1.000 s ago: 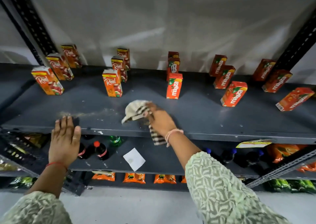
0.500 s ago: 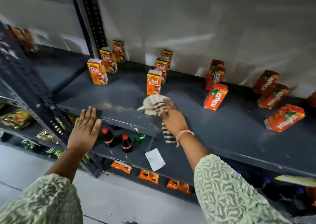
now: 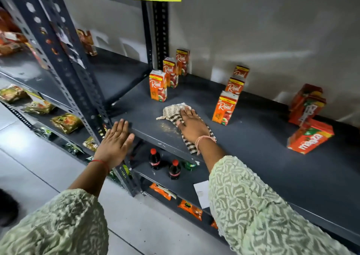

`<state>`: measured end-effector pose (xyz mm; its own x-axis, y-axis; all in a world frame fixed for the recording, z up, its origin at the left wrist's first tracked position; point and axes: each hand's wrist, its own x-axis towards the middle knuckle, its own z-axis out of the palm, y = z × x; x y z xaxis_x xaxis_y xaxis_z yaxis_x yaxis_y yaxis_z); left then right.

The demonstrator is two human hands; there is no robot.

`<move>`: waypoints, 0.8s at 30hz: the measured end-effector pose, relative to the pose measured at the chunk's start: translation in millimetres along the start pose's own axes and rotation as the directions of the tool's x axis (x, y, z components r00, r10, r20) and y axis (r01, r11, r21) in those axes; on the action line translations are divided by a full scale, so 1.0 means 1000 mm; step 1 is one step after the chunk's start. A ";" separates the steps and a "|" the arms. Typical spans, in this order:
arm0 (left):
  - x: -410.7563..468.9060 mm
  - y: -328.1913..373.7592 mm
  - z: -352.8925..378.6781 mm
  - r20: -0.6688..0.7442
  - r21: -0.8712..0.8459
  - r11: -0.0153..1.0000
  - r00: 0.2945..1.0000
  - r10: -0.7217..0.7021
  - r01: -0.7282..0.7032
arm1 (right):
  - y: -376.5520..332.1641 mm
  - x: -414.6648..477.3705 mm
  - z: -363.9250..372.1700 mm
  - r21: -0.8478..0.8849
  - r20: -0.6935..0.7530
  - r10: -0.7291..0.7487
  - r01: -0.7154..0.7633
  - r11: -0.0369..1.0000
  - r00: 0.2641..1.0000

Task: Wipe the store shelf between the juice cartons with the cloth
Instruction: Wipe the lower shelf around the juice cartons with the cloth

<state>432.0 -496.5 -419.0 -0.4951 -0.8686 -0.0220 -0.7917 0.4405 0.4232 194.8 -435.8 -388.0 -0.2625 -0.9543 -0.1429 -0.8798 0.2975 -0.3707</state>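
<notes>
Two hands work at the dark grey shelf (image 3: 253,137). The right hand (image 3: 191,125) lies palm down on the striped cloth (image 3: 172,111), fingers extended and slightly spread, pressing the cloth flat against the shelf surface rather than gripping it. The cloth is bunched ahead of the fingertips, and a striped tail runs back under the wrist and hangs over the shelf's front edge. A pale bracelet sits on the right wrist.

The left hand (image 3: 115,143) is fully open and holds nothing; its fingertips rest on the front corner of the shelf, just beside the perforated upright post (image 3: 64,60). A red thread circles the left wrist. Both forearms wear pale green patterned sleeves.

The cloth lies in the gap between two rows of Real juice cartons. The nearest carton of the left row (image 3: 158,85) stands upright just behind the cloth; the nearest carton of the right row (image 3: 225,108) stands upright to its right, near but not touching it. A patch of pale dust (image 3: 167,126) lies on the shelf immediately left of the right hand.

Further right, a Maaza carton (image 3: 309,137) stands tilted (more orange cartons stand behind it, blurred).

On the shelf below, two cola bottles (image 3: 154,158) with red caps stand upright beside a green bottle, and orange packets lie on a lower level.
</notes>
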 end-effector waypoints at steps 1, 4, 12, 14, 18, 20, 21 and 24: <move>0.002 -0.005 -0.002 0.011 0.002 1.000 1.000 -0.001 0.001 | -0.005 0.007 0.001 -0.005 0.012 -0.038 0.038 0.999 0.999; 0.007 -0.016 -0.006 0.042 -0.009 0.999 0.999 0.033 -0.033 | -0.019 0.014 0.005 -0.022 0.032 -0.127 0.127 0.992 0.991; 0.017 -0.023 -0.018 0.080 -0.058 0.997 0.995 0.057 -0.053 | -0.054 -0.007 0.022 0.032 0.003 -0.256 0.255 0.966 0.967; 0.020 -0.022 -0.017 0.090 -0.034 0.998 0.995 0.054 -0.051 | -0.061 -0.016 0.025 0.079 -0.004 -0.305 0.304 0.949 0.952; 0.019 -0.026 -0.016 0.096 0.031 0.996 0.992 0.076 -0.079 | -0.061 -0.019 0.015 0.422 -0.085 -0.228 0.242 0.873 0.970; 0.019 -0.027 -0.017 0.092 0.039 0.995 0.992 0.089 -0.093 | -0.051 -0.002 0.007 0.407 -0.171 -0.112 0.173 0.897 0.979; 0.018 -0.027 -0.017 0.089 0.048 0.994 0.992 0.092 -0.096 | -0.046 0.009 0.006 0.315 -0.151 -0.102 0.145 0.938 0.983; 0.020 -0.028 -0.016 0.065 0.081 0.990 0.992 0.111 -0.116 | -0.043 0.034 0.011 0.039 0.012 -0.114 0.114 0.993 0.993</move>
<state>450.1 -529.8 -416.3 -0.6020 -0.7978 -0.0338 -0.7553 0.5553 0.3481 228.0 -480.4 -386.8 -0.1555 -0.9816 -0.1104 -0.8877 0.1879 -0.4204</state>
